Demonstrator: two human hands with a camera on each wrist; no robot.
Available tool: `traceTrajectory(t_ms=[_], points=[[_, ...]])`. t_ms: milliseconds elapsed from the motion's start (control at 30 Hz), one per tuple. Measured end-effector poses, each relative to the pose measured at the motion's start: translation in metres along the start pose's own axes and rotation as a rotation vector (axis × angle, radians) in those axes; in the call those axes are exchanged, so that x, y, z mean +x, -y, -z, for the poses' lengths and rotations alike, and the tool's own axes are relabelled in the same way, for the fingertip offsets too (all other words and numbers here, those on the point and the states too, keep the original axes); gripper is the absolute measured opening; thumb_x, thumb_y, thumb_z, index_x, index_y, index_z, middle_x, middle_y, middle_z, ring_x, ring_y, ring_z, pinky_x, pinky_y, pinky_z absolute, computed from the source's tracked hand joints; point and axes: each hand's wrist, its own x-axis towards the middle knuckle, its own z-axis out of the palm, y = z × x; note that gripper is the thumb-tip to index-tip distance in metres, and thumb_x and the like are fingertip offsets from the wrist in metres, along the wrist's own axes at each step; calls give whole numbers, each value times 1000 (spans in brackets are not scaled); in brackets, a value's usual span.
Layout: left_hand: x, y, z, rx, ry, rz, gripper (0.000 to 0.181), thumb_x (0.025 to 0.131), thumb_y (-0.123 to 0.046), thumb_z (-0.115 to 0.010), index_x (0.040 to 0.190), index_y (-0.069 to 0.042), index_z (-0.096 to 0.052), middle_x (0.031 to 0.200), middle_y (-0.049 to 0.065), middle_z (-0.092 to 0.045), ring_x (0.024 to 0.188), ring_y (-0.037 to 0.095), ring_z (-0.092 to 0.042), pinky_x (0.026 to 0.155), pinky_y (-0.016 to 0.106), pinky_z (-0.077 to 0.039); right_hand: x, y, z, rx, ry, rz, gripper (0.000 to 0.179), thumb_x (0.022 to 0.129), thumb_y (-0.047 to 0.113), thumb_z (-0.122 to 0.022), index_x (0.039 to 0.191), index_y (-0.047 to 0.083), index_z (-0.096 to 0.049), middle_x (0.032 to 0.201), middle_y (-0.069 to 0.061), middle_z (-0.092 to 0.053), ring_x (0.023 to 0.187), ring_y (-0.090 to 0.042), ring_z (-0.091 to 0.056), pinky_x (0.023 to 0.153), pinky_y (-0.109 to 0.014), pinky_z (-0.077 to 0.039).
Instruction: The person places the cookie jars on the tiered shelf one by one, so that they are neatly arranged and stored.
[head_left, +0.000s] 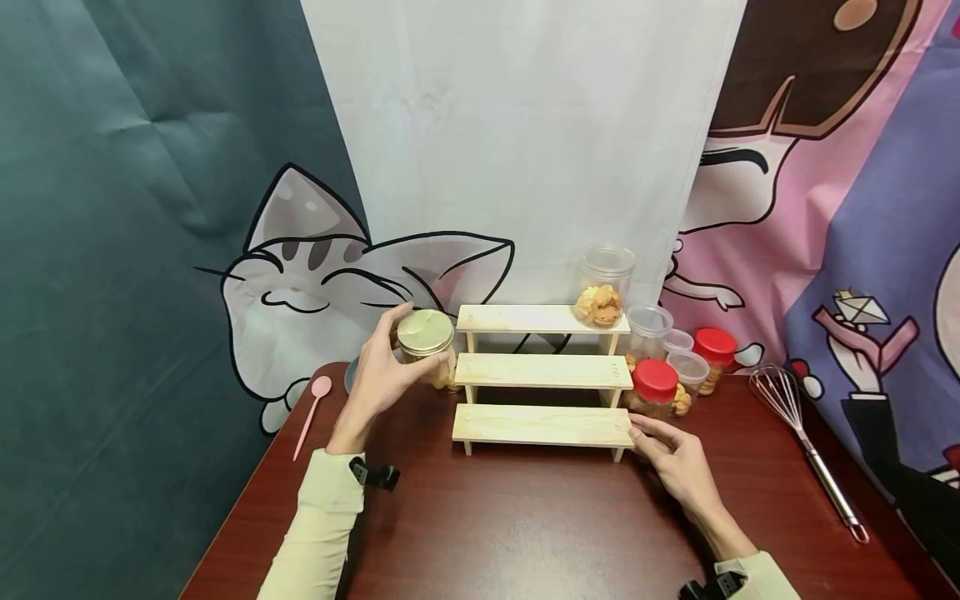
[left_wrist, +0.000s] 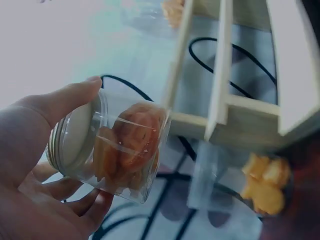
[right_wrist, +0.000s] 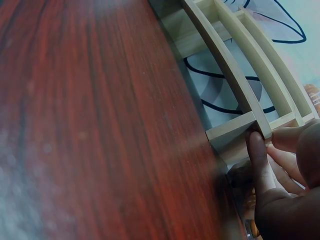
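My left hand [head_left: 378, 375] grips a clear jar with a gold lid [head_left: 425, 332], its thumb and fingers round the lid end. In the left wrist view, orange-brown cookies [left_wrist: 137, 137] show through the jar's wall. The jar is raised at the left side of a three-step wooden display rack [head_left: 543, 371]. My right hand [head_left: 678, 467] pinches the right end of the rack's lowest step between thumb and fingers, as the right wrist view also shows. On the top step's right end stands an open-looking clear jar of cookies [head_left: 600, 304].
Right of the rack stand red-lidded jars [head_left: 655, 381] and clear plastic cups [head_left: 687, 371] with cookies. A whisk [head_left: 802, 433] lies at far right, a pink spoon [head_left: 315, 408] at far left. Another clear container with cookies [left_wrist: 267, 185] sits behind the held jar.
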Motion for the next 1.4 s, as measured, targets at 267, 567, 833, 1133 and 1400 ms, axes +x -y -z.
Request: traceTrajectory(t_ms=[267, 567, 833, 1133, 1400], points=[[27, -29, -29, -69, 51, -29, 95, 80, -41, -98, 159, -18, -50, 143, 7, -67, 124, 28, -68, 106, 50, -53, 1, -2, 2, -5, -3, -11, 41, 106, 21, -73, 139, -2, -70, 126, -19, -77, 100, 6, -73, 83, -17, -61], [50, -47, -71, -172, 101, -30, 92, 79, -39, -98, 156, -18, -53, 142, 9, -68, 129, 28, -69, 110, 50, -55, 1, -3, 2, -29, -1, -24, 42, 106, 25, -73, 140, 1, -71, 127, -23, -76, 99, 6, -73, 82, -16, -60], [70, -56, -104, -191, 116, -32, 92, 80, -37, -98, 157, -14, -52, 144, 10, -67, 132, 32, -68, 113, 49, -53, 0, 0, 4, -21, -12, -21, 42, 106, 23, -74, 139, -3, -70, 125, -18, -78, 98, 6, -73, 81, -17, -61], [85, -60, -135, -191, 98, -24, 92, 83, -39, -95, 158, -13, -50, 146, 12, -64, 131, 31, -66, 111, 48, -55, 0, -1, -1, 0, -6, -31, 42, 106, 24, -74, 140, 1, -70, 128, -28, -74, 97, 4, -72, 81, -17, -61], [95, -57, -149, -106, 79, -31, 99, 84, -48, -94, 162, -15, -42, 150, 14, -61, 140, 31, -59, 117, 48, -50, -1, -2, -2, 18, -7, -36, 42, 105, 23, -75, 140, 1, -71, 125, -27, -76, 96, 3, -74, 80, -19, -62]])
